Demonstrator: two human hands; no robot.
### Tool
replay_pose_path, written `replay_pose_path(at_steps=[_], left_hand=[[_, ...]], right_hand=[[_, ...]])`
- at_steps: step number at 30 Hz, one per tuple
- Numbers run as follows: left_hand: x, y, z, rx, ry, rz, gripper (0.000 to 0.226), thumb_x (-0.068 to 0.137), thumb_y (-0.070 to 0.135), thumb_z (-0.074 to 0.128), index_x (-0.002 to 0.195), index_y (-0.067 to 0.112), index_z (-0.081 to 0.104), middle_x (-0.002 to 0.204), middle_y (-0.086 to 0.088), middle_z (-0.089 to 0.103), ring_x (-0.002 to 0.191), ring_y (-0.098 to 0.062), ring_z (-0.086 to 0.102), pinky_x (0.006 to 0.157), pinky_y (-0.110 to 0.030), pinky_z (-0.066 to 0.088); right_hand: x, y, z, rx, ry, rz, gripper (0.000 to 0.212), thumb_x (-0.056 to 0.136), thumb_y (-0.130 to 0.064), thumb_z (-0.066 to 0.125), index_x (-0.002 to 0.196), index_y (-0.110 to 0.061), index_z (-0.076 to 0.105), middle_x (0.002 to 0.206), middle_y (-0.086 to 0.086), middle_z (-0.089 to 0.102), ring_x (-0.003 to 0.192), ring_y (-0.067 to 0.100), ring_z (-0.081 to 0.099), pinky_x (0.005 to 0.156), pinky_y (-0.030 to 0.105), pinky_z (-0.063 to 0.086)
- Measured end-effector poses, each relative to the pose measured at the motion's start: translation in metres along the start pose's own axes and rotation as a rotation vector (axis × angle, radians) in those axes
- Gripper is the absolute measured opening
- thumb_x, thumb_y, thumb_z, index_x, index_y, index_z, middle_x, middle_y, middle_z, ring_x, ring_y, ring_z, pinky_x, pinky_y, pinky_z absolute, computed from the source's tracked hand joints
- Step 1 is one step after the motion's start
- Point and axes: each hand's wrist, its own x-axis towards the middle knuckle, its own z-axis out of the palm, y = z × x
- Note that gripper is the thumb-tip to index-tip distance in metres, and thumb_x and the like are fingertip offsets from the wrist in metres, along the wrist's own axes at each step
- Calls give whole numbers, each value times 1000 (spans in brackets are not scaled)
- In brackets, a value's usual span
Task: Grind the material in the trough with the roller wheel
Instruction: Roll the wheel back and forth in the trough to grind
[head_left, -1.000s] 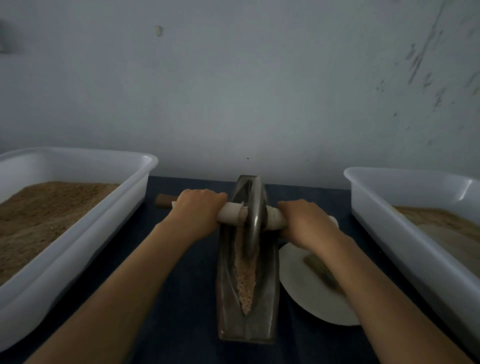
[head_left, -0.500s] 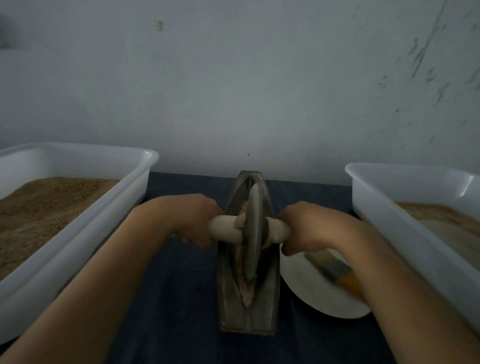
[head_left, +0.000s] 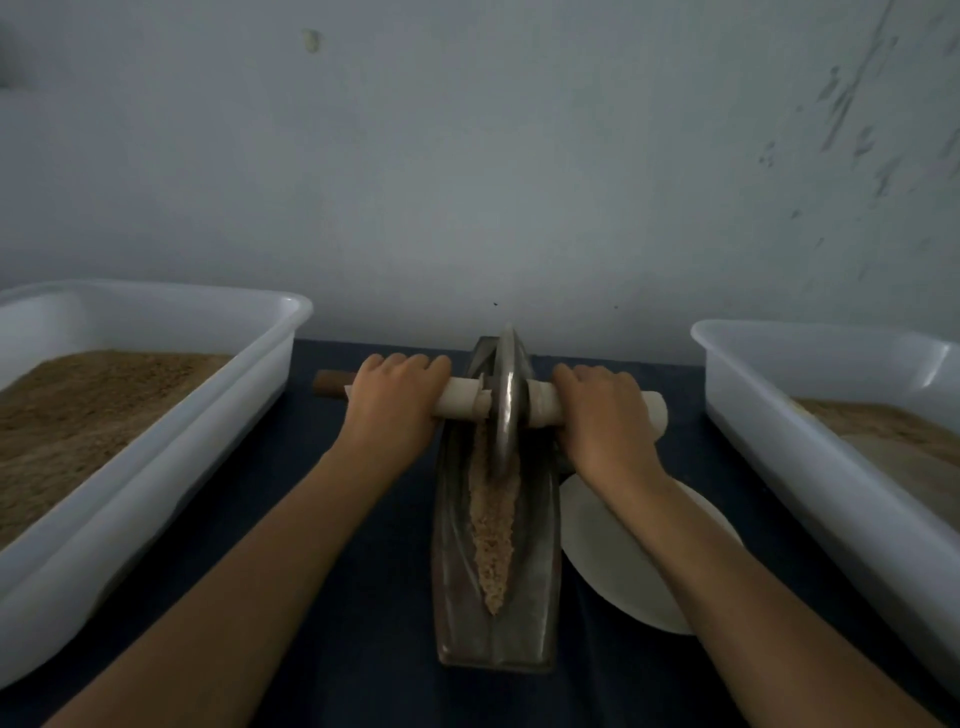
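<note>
here the roller wheel (head_left: 506, 395) stands between both hands' fingers (head_left: 410, 364) — upright.

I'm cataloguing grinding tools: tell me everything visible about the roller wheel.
The roller wheel is a thin grey metal disc, seen edge-on and upright, at the far end of the metal trough. Its lower edge sits in the coarse tan material. A pale-wrapped axle crosses its centre; the left hand and right hand grip it on either side.
</note>
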Motion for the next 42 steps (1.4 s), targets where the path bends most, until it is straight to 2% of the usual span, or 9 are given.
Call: replay_pose_path(at_steps=[5, 9, 18, 21, 29, 35, 38, 40, 42], left_hand=[[0, -1, -20, -28, -281, 3, 28, 85, 32, 59, 109, 22, 50, 111, -2, 59, 102, -23, 57, 74, -32, 35], [-6, 3, -47, -30, -549, 73, 36, 81, 33, 65, 115, 25, 55, 110, 0, 61, 93, -16, 57, 72, -28, 36], [-10, 2, -65, -88, -793, 160, 28, 78, 24, 68, 104, 19, 61, 94, -3, 70, 83, -16, 67, 70, -25, 50], [-6, 0, -55, -76, -707, 141, 34, 79, 27, 67, 112, 20, 59, 103, 0, 66, 90, -14, 62, 68, -24, 41], [7, 1, -16, 4, -211, 5, 24, 86, 30, 57, 107, 21, 49, 109, -2, 59, 101, -23, 57, 74, -32, 35], [7, 3, -2, 57, -13, 18, 23, 87, 28, 57, 105, 21, 45, 105, 0, 59, 99, -22, 56, 81, -31, 36], [7, 3, -2, 36, -19, 12, 21, 88, 27, 56, 104, 21, 45, 105, 0, 59, 99, -22, 56, 82, -31, 36], [5, 1, -1, 10, -44, 9, 21, 88, 27, 56, 105, 21, 46, 107, 0, 59, 100, -21, 56, 85, -32, 37], [4, 0, 1, -9, -59, 2, 22, 88, 27, 56, 106, 21, 46, 108, 0, 59, 101, -21, 56, 85, -32, 37]], right_hand=[[5, 1, -20, 17, -380, -27, 14, 82, -22, 62, 91, -20, 51, 98, 2, 62, 90, 22, 58, 66, 27, 31], [-1, -3, -47, 72, -694, -56, 13, 77, -24, 68, 83, -17, 58, 80, -1, 58, 69, 14, 53, 51, 23, 34], [-11, -6, -72, 99, -864, -121, 10, 77, -23, 67, 72, -17, 61, 63, -6, 58, 50, 3, 51, 33, 10, 28], [-5, -5, -58, 70, -774, -96, 22, 75, -24, 68, 64, -21, 50, 65, -4, 53, 54, 6, 48, 41, 18, 31], [11, 2, -8, 32, -272, 3, 16, 85, -21, 59, 99, -18, 52, 102, 2, 61, 93, 22, 58, 70, 29, 31], [10, 6, 5, -10, -70, -18, 24, 82, -22, 60, 103, -17, 50, 107, 3, 59, 100, 25, 52, 70, 31, 19], [8, 10, -3, 95, -123, -46, 57, 79, -28, 67, 130, -22, 40, 124, 2, 51, 114, 22, 44, 89, 31, 27], [6, 16, -26, 52, -226, -80, 92, 77, -35, 70, 148, -25, 12, 139, 5, 35, 127, 26, 31, 107, 37, 20], [0, 28, -58, 21, -266, -69, 102, 77, -36, 71, 149, -29, 0, 144, 2, 26, 129, 24, 28, 108, 39, 24]])
